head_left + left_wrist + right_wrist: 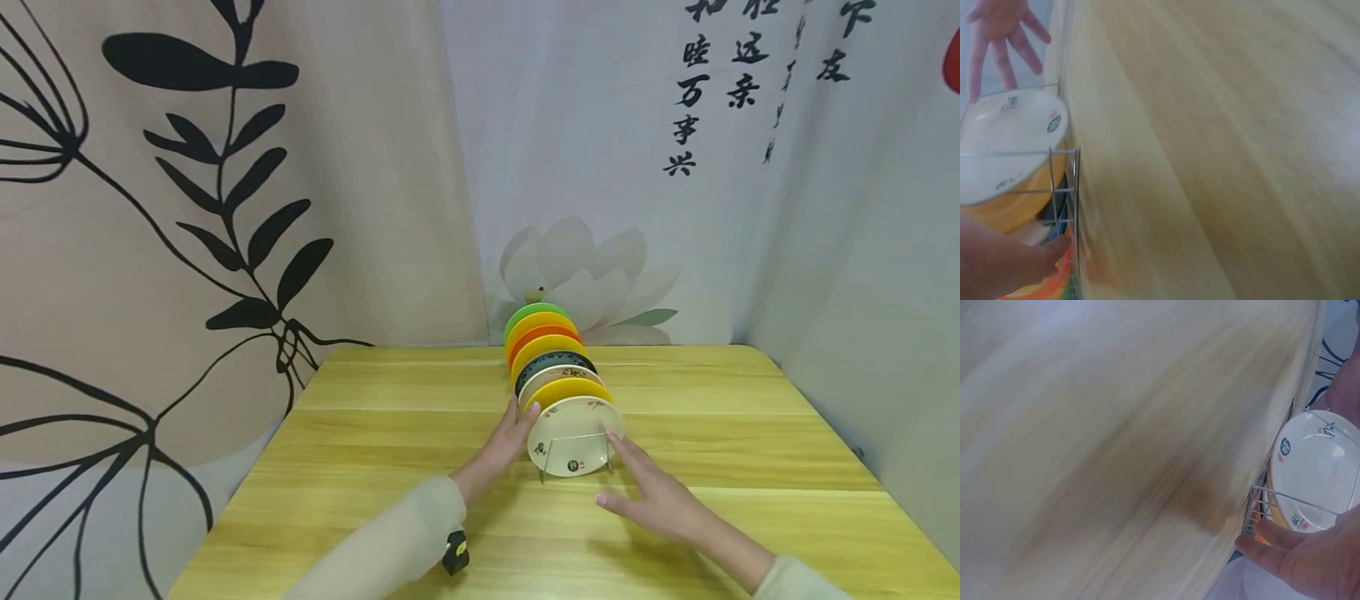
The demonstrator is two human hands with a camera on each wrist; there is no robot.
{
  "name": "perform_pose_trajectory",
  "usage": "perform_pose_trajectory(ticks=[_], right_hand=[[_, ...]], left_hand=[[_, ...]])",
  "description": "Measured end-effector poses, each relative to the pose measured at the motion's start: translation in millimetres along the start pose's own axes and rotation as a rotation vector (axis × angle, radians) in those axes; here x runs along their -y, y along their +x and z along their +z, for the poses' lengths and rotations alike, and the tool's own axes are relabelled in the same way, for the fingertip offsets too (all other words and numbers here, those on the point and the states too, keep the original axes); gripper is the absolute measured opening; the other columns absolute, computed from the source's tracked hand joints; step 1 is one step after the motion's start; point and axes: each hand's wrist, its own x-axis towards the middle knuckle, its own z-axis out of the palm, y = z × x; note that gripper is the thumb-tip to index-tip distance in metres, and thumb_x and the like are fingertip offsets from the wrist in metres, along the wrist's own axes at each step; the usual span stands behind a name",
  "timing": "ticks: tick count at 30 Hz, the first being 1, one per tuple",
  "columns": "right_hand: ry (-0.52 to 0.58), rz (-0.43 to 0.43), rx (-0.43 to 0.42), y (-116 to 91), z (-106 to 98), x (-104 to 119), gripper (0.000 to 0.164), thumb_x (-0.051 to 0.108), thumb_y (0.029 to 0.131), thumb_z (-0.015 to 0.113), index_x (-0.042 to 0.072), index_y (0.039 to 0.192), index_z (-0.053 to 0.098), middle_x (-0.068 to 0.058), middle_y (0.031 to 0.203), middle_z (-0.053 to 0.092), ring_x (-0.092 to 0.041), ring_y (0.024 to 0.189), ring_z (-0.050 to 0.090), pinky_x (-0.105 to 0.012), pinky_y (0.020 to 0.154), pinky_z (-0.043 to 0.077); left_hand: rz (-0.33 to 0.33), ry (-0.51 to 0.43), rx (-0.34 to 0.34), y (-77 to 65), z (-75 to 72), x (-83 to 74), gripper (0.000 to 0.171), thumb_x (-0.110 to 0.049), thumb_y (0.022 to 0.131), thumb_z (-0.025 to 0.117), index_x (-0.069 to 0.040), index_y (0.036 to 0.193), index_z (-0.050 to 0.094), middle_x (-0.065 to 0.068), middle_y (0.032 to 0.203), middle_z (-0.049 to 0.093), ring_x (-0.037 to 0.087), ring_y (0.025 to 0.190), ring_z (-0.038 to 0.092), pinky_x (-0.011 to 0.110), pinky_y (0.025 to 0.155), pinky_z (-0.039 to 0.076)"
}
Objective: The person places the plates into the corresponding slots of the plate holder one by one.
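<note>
A wire dish rack [577, 437] holds a row of several plates standing on edge. Foremost is a white plate [576, 454] with small printed motifs, and behind it a yellow plate [573, 387]. At the row's left side, my left hand [502, 442] has its fingers extended along the plates; in the left wrist view its thumb [1054, 250] is right at the rack's wires. My right hand [652, 492] reaches in from the right, thumb spread away and fingertips at the white plate's right edge. The right wrist view shows its digits beside the rack's wire side [1257, 509].
Farther back in the row stand a dark patterned plate [555, 359], an orange plate [543, 332] and a green plate [536, 308]. The wooden table [390, 433] ends at a printed curtain [390, 208]. A small black object [455, 552] shows beside the left sleeve.
</note>
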Motion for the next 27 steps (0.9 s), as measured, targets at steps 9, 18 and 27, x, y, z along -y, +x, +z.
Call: perform_pose_trajectory(ticks=[9,18,27], right_hand=[[0.022,0.023,0.040,6,9,9,0.092,0.059,0.090,0.063,0.026,0.161,0.013,-0.025,0.159,0.021,-0.057,0.130,0.038,-0.072,0.099,0.035],[0.026,0.028,0.058,10,13,21,0.092,0.057,0.090,0.064,0.026,0.160,0.015,-0.029,0.157,0.022,-0.058,0.129,0.038,-0.073,0.099,0.035],[0.031,0.020,0.073,13,15,29,0.092,0.057,0.090,0.065,0.025,0.160,0.015,-0.030,0.156,0.022,-0.059,0.127,0.041,-0.073,0.097,0.038]], left_hand=[[-0.050,0.005,-0.004,-10.4,-10.6,7.0,0.091,-0.064,0.098,0.044,-0.013,0.160,0.000,0.014,0.164,0.012,0.034,0.149,0.012,0.058,0.118,0.011],[-0.015,0.017,0.004,-15.0,-15.0,14.0,0.085,-0.053,0.098,0.054,-0.021,0.160,0.005,0.015,0.159,0.027,0.036,0.143,0.030,0.059,0.116,0.020],[-0.063,0.049,-0.055,-18.4,-20.5,16.2,0.098,-0.053,0.096,0.058,-0.007,0.159,0.000,0.020,0.163,0.010,0.039,0.148,0.010,0.060,0.118,0.010]])
